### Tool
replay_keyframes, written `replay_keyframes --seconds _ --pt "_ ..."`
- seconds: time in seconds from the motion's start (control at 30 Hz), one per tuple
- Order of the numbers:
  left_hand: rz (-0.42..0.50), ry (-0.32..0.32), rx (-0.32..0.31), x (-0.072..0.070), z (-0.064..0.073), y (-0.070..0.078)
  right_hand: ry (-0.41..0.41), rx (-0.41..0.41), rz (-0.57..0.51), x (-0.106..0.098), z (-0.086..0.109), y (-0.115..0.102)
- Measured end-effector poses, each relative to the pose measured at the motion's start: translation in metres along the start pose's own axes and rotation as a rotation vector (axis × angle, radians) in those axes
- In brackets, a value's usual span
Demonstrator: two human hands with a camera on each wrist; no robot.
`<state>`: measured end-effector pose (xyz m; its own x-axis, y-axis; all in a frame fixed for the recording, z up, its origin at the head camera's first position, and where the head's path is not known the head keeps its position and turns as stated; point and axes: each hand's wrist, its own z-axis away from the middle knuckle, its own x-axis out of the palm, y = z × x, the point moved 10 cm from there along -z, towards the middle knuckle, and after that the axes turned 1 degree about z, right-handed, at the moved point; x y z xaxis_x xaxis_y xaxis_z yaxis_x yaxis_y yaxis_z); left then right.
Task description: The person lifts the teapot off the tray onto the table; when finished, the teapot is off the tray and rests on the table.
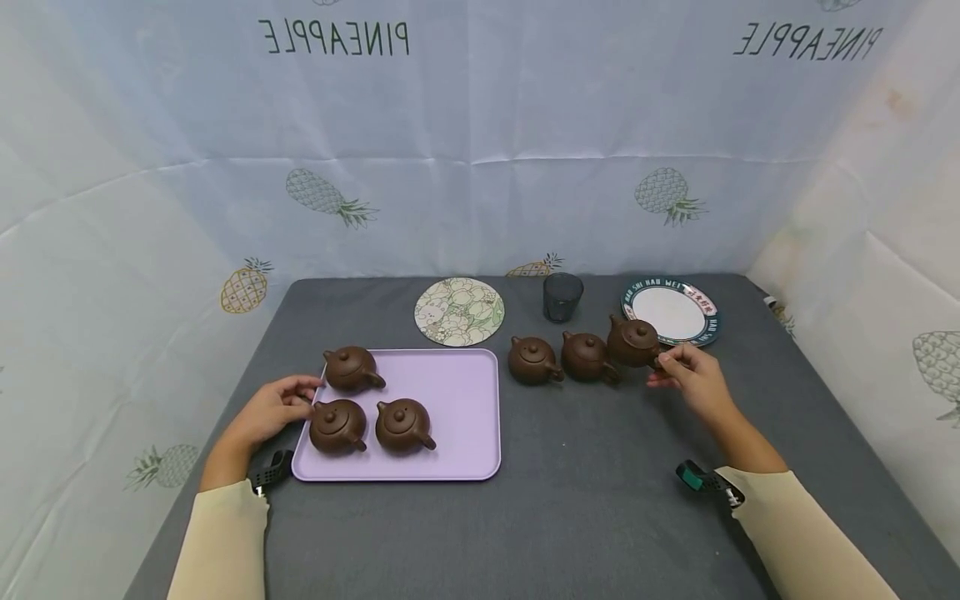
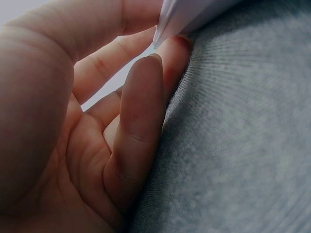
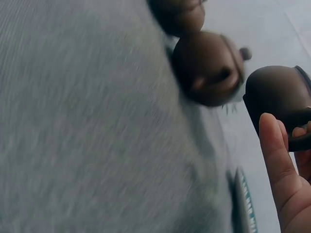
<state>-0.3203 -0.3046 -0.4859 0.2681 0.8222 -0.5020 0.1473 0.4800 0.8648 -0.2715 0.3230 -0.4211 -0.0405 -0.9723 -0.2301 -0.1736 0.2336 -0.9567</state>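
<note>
There are six teapots, one tray, one plate, one round mat and one cup.

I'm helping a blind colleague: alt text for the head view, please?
A person's right hand holds a brown teapot beside two more teapots, while the left hand holds the edge of a lilac tray bearing three. A round mat, dark cup and plate sit farther back.
</note>
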Motion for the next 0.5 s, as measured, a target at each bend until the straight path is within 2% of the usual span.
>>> replay_keyframes --seconds 0.3,0.5 --pt "0.003 -0.001 -0.003 0.001 -0.001 -0.001 -0.027 0.054 -0.119 -0.01 0.005 0.033" --pt "0.002 0.002 0.002 0.001 0.0 0.001 -0.059 0.094 -0.132 -0.014 0.006 0.045"
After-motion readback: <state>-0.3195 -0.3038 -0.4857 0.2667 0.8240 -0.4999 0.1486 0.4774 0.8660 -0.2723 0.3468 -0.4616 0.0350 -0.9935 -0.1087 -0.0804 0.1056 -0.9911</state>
